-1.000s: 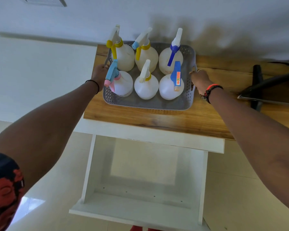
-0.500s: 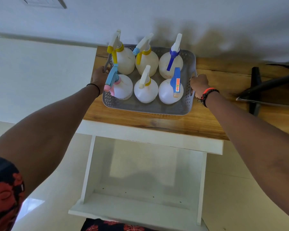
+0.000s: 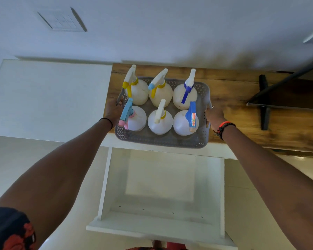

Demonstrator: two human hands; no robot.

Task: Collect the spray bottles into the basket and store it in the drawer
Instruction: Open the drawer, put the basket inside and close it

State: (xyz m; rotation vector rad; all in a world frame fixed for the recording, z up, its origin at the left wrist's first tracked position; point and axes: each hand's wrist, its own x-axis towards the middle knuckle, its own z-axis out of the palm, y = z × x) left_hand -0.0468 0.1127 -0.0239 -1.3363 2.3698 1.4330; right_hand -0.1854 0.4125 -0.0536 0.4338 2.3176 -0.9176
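A grey perforated basket (image 3: 163, 140) holds several white spray bottles (image 3: 160, 121) with yellow, blue and pink triggers, standing upright in two rows. My left hand (image 3: 114, 110) grips the basket's left handle and my right hand (image 3: 214, 117) grips its right handle. The basket's near edge overhangs the front of the wooden tabletop (image 3: 242, 127). Below it, a white drawer (image 3: 161, 221) stands pulled open.
A black monitor stand (image 3: 264, 103) sits on the tabletop to the right of the basket. A white wall with a switch plate (image 3: 61, 20) rises behind the table. Pale floor tiles lie on both sides of the drawer.
Both hands have pulled the basket toward me, from the middle of the tabletop to its front edge, above the open drawer.
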